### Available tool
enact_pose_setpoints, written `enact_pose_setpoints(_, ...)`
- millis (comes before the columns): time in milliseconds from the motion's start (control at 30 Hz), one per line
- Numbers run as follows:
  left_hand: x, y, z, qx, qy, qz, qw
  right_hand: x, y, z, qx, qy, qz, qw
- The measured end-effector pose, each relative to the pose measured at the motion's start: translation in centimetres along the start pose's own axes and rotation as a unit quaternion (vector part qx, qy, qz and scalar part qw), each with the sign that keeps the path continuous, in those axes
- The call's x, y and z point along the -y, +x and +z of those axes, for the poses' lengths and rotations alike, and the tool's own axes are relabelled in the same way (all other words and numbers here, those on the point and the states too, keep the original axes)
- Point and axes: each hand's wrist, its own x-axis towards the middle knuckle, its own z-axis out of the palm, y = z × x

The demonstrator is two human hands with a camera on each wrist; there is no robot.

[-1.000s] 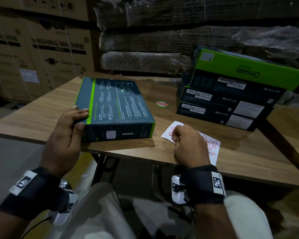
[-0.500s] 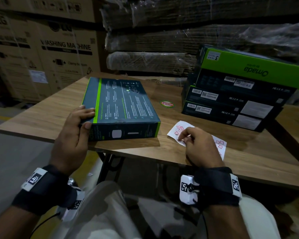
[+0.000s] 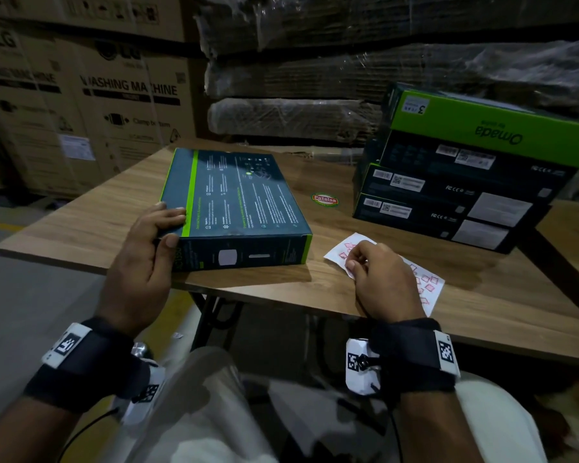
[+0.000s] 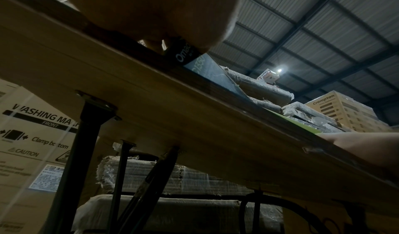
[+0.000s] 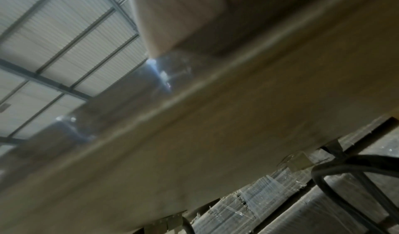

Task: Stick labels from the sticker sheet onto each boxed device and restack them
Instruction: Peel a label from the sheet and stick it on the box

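A dark Omada device box with a green stripe (image 3: 238, 202) lies flat on the wooden table (image 3: 81, 225), printed back face up, its near end close to the table's front edge. All positions below are given relative to this box.

The left hand (image 3: 144, 259) grips the box at its near left corner: the fingers lie across the top face by the green stripe, and the thumb presses against the near end panel. The left wrist view shows the same corner (image 4: 187, 55) from below the table edge, with the thumb against the lettered panel.

The sticker sheet (image 3: 425, 282), white with small red-outlined labels, lies flat on the table to the right of the box, apart from it. The right hand (image 3: 381, 282) rests on the sheet with its fingers curled down onto the sheet's left part. The fingertips (image 3: 351, 265) meet at a red label; whether the label is actually pinched or lifted cannot be told. The right wrist view is blurred and shows only the table's underside.

A round red and green sticker (image 3: 325, 199) sits on the table just right of the box's far half. Farther right stands a stack of device boxes (image 3: 465, 182), four high, the top one green.
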Motion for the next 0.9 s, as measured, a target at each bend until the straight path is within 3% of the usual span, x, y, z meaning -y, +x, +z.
enact_pose_setpoints(900,0.3,0.0,-0.2,0.003,-0.006,-0.002,1.000,-0.7,-0.4,-1.9,0.059,0.077,-0.014,0.995)
